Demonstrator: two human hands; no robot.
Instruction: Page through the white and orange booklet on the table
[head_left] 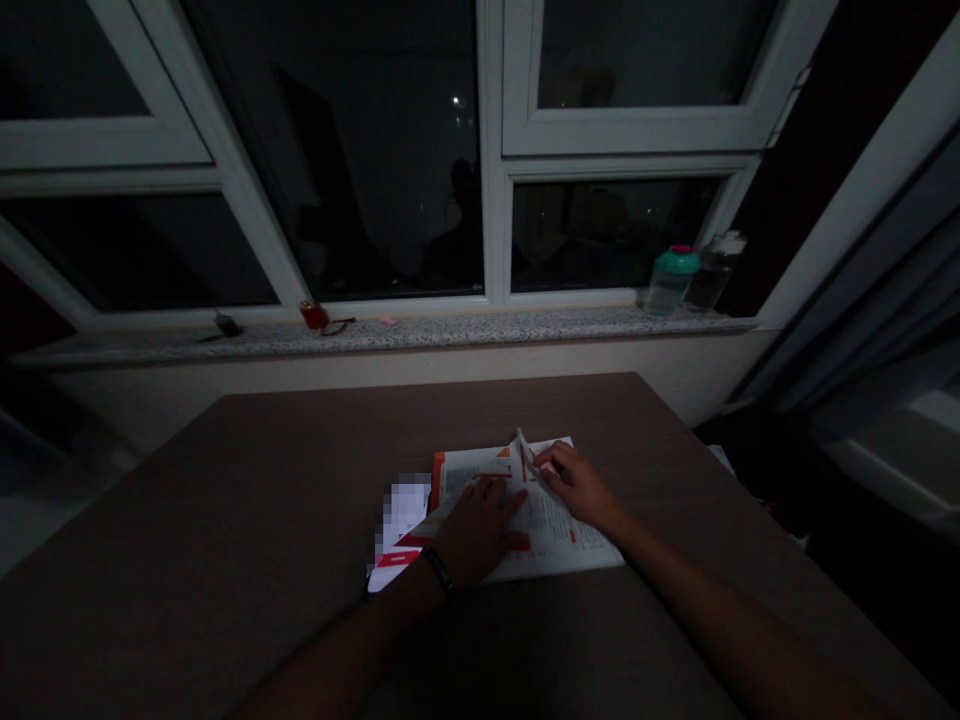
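A booklet [570, 545] with white pages and red-orange printing lies open on the brown table. Across its left page is my left hand [484, 525], palm down with fingers spread and a dark band at the wrist. One leaf [519, 447] stands up near the middle of the booklet. My right hand [577, 480] rests on the right page beside that raised leaf, fingers bent together around a small pink thing [551, 468] whose kind I cannot make out. A lit phone [409, 505] lies left of the booklet, partly beneath it, its screen partly blurred out.
The table [300, 480] reaches toward a speckled windowsill [465, 328] under dark windows. On the sill stand a teal-lidded bottle [671, 282], a clear bottle [716, 270], a small red jar [313, 316] and a small dark object [226, 323]. A grey curtain [862, 280] hangs at right.
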